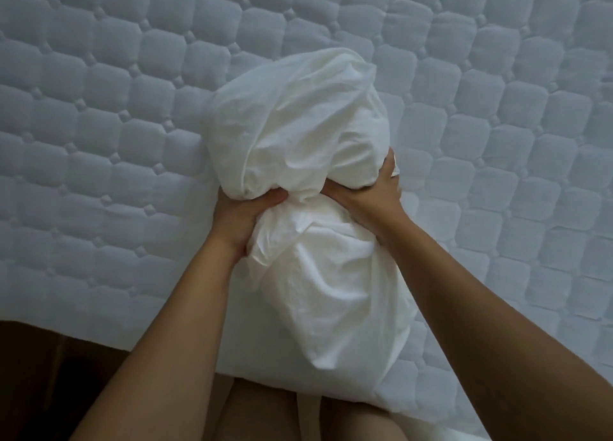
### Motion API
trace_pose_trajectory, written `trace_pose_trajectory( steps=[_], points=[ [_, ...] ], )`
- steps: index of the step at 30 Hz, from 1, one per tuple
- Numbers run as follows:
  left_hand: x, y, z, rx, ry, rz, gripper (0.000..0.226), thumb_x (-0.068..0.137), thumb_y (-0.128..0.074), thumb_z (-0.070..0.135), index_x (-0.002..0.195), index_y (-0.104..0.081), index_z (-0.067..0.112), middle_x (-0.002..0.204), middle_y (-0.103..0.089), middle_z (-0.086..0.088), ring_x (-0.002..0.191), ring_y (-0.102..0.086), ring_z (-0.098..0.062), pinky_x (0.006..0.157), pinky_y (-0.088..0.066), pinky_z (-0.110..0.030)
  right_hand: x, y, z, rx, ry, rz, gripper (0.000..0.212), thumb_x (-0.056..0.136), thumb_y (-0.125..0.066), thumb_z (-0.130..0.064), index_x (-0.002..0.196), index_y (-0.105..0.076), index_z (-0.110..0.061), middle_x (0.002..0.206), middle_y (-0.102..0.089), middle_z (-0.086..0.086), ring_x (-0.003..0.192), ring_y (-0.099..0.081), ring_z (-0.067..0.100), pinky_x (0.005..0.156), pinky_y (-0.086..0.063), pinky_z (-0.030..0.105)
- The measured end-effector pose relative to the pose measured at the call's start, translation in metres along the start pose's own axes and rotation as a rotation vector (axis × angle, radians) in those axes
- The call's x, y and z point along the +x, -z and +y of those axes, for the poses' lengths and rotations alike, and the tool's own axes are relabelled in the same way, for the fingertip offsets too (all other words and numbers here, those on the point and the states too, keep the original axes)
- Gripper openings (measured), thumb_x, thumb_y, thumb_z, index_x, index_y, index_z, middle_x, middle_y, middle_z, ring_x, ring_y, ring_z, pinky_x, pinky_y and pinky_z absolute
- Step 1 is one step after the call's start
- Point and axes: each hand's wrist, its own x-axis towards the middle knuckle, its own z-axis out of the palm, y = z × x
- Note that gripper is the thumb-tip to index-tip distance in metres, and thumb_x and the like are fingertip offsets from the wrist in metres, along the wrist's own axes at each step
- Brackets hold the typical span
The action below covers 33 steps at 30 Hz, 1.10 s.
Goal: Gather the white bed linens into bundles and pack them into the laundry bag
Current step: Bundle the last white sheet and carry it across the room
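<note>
White linen bundle (298,132): lying crumpled at the near edge of the mattress and pinched to a narrow waist at its middle. One lobe is bulging away from the person; the other is hanging over the edge toward them.
Left hand (243,220): gripping the waist from the left, fingers curling into the cloth.
Right hand (374,196): gripping the waist from the right, fingers closing on the folds.
Quilted mattress (99,108): pale, spreading beneath and around the bundle.
Bare legs (265,414): showing below the mattress edge.
Dark floor (39,374): showing at lower left.
</note>
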Motion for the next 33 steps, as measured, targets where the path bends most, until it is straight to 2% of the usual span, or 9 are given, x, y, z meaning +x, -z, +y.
trace_pose_trajectory(
  steps=[3,5,11,14,19,23,26,30,33],
  points=[
    [0.007,-0.006,-0.007,0.06,0.005,0.067,0.117,0.028,-0.082,0.054,0.134,-0.047,0.02,0.127,-0.059,0.003,0.113,-0.059,-0.014,0.098,-0.049,-0.036,0.013,-0.005,0.012,0.045,0.068,0.088,0.125,0.034,-0.079,-0.071,0.139,-0.029,-0.026,0.136,-0.045,-0.007,0.124,-0.045,0.015,0.104,-0.042,0.041],
    [0.007,-0.006,-0.011,0.052,-0.004,0.055,0.115,0.029,-0.083,0.053,0.134,-0.047,0.02,0.126,-0.06,0.004,0.113,-0.059,-0.014,0.1,-0.048,-0.037,0.016,-0.005,0.019,0.06,0.079,0.074,0.122,0.032,-0.077,-0.073,0.136,-0.035,-0.025,0.128,-0.052,-0.01,0.115,-0.054,0.012,0.097,-0.047,0.041],
    [0.003,0.014,-0.011,-0.084,0.056,-0.212,0.093,0.037,-0.084,0.033,0.124,-0.058,0.011,0.115,-0.069,-0.007,0.102,-0.068,-0.021,0.084,-0.057,-0.038,-0.003,-0.01,0.023,0.142,0.089,0.066,0.11,0.043,-0.083,-0.069,0.136,-0.04,-0.03,0.13,-0.055,-0.013,0.115,-0.056,0.007,0.097,-0.049,0.038],
    [-0.019,0.025,-0.009,-0.081,0.065,-0.306,0.088,0.041,-0.084,0.026,0.123,-0.06,0.004,0.113,-0.069,-0.012,0.1,-0.068,-0.026,0.079,-0.057,-0.038,-0.046,-0.009,0.025,0.206,0.093,0.094,0.091,0.05,-0.086,-0.058,0.129,-0.052,-0.03,0.122,-0.062,-0.013,0.109,-0.06,0.004,0.093,-0.052,0.036],
    [-0.086,0.03,0.006,0.043,0.021,-0.492,0.072,0.045,-0.084,0.019,0.113,-0.065,0.008,0.109,-0.071,-0.01,0.098,-0.069,-0.026,0.072,-0.057,-0.034,-0.153,0.008,0.042,0.458,0.048,0.231,0.054,0.065,-0.086,-0.034,0.112,-0.06,-0.032,0.101,-0.066,-0.021,0.087,-0.063,-0.012,0.068,-0.052,0.011],
    [-0.156,0.009,0.018,0.151,-0.022,-0.623,0.069,0.05,-0.083,0.012,0.116,-0.063,0.006,0.106,-0.071,-0.008,0.094,-0.07,-0.023,0.069,-0.057,-0.031,-0.235,0.035,0.064,0.626,-0.021,0.363,0.071,0.056,-0.084,-0.042,0.121,-0.059,-0.024,0.106,-0.066,-0.016,0.088,-0.064,-0.009,0.065,-0.05,0.009],
    [-0.212,-0.014,0.01,0.252,-0.062,-0.714,0.063,0.049,-0.083,0.014,0.11,-0.066,0.011,0.101,-0.073,-0.003,0.091,-0.071,-0.019,0.069,-0.057,-0.03,-0.296,0.058,0.096,0.723,-0.053,0.475,0.083,0.052,-0.086,-0.048,0.126,-0.057,-0.023,0.112,-0.067,-0.009,0.097,-0.065,0.003,0.072,-0.052,0.016],
    [-0.294,-0.058,-0.017,0.419,-0.134,-0.842,0.084,0.037,-0.086,0.031,0.116,-0.064,0.014,0.107,-0.072,-0.001,0.095,-0.07,-0.019,0.076,-0.057,-0.035,-0.379,0.091,0.163,0.866,-0.069,0.605,0.075,0.056,-0.086,-0.045,0.122,-0.057,-0.026,0.108,-0.068,-0.008,0.097,-0.066,0.008,0.08,-0.054,0.027],
    [-0.369,-0.096,-0.054,0.544,-0.171,-0.944,0.094,0.035,-0.085,0.037,0.123,-0.06,0.016,0.11,-0.071,0.0,0.093,-0.07,-0.016,0.072,-0.057,-0.03,-0.444,0.113,0.226,0.959,-0.082,0.77,0.084,0.05,-0.088,-0.053,0.123,-0.056,-0.026,0.111,-0.068,-0.007,0.1,-0.065,0.011,0.087,-0.054,0.036]
  ],
)
